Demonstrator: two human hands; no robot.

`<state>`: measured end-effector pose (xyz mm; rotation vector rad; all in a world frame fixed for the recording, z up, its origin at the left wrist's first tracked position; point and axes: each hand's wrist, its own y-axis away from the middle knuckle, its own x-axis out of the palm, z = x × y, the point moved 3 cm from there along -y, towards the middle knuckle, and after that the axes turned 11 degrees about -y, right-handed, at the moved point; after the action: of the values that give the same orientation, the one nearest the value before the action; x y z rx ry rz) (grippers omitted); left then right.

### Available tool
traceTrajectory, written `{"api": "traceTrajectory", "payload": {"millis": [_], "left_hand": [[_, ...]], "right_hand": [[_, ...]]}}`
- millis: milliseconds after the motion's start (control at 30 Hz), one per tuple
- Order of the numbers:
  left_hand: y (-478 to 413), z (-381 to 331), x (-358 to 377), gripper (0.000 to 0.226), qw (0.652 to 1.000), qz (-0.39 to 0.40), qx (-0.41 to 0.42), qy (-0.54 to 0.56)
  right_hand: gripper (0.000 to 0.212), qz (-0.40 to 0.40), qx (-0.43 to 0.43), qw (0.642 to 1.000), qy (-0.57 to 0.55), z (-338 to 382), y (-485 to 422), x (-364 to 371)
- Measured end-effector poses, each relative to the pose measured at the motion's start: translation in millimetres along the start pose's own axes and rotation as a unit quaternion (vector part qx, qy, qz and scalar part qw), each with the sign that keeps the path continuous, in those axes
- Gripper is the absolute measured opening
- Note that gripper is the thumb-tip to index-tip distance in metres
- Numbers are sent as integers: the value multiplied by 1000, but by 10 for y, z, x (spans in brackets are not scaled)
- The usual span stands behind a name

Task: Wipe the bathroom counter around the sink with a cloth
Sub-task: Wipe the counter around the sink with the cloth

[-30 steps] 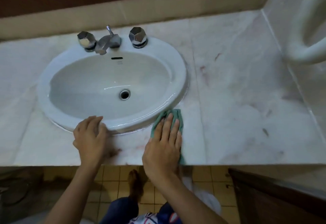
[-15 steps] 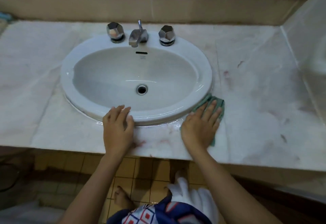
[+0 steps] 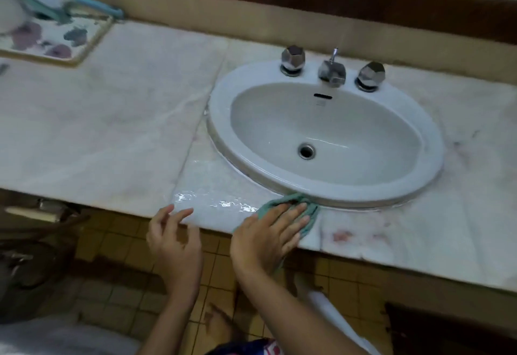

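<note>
A white oval sink [image 3: 229, 94] is set into a pale marble counter [image 3: 112, 130]. My right hand [image 3: 265, 238] lies flat on a green cloth [image 3: 309, 216], pressing it onto the counter at the sink's front rim. Only the cloth's far edges show past my fingers. My left hand [image 3: 174, 240] hovers at the counter's front edge, left of the cloth, fingers apart and holding nothing. A wet, shiny streak [image 3: 212, 200] lies on the marble between the two hands.
A chrome faucet [image 3: 331, 70] with two faceted knobs [image 3: 292, 59] stands behind the basin. A flowered tray [image 3: 70, 44] with items sits at the counter's far left. Reddish stains [image 3: 342, 235] mark the marble to the right of the cloth. Yellow floor tiles [image 3: 117, 242] lie below.
My right hand slid the cloth leftward along the sink's front rim, from its right side. My left hand lifted off the rim and moved back to the counter edge. The view swung left.
</note>
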<state>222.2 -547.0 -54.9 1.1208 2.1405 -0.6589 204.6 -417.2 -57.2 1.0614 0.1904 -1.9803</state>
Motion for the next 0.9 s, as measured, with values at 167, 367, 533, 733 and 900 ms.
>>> {"api": "traceTrajectory", "payload": {"millis": [167, 367, 533, 733, 900], "left_hand": [[-630, 654, -313, 33, 997, -17, 0, -78], [-907, 1125, -448, 44, 990, 35, 64, -124], [-909, 1231, -473, 62, 992, 67, 83, -73], [-955, 1310, -488, 64, 997, 43, 68, -9], [-990, 1348, -598, 73, 992, 91, 60, 58]], "right_hand": [[72, 73, -97, 990, 67, 746, 202, 690], [62, 145, -295, 935, 136, 1139, -105, 941], [59, 184, -394, 882, 183, 647, -100, 644], [57, 106, -313, 928, 172, 1182, -315, 978], [58, 97, -303, 930, 182, 2123, -796, 1609]]}}
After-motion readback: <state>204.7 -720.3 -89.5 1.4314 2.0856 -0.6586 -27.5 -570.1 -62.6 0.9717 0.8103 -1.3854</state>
